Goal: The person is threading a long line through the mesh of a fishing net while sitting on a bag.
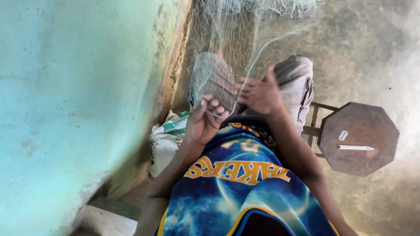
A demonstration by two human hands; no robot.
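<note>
Left fingers [213, 106]: curled and pinched on a fold of the fishing net [218, 52]; the fingertips are pressed together around the mesh and a pale strand that loops below them.
Left hand [202, 121]: held just below the draped knee, palm turned inward; the wrist and forearm run down toward the blue printed shirt [240, 188].
Right fingers [246, 89]: bunched and bent toward the left hand, with the thumb raised upright; a thin line of the net is seen passing by them, but whether it is gripped cannot be told, as the fingers are blurred.
Right hand [260, 94]: held close beside the left hand, not touching it as far as can be made out.
Fishing net: draped over the left knee and stretched upward to the top edge, where it is cut off; its fine mesh is hard to follow against the floor [367, 57].
Grey trousers [295, 81]: seen on the right leg; the left leg is largely hidden under the net.
Octagonal stool [358, 139]: stood at the right, well apart from the hands; a white stick-like item [355, 147] is laid on its top, kind not discernible.
White sack [165, 140]: lodged against the turquoise wall [74, 100], partly hidden by the left arm.
</note>
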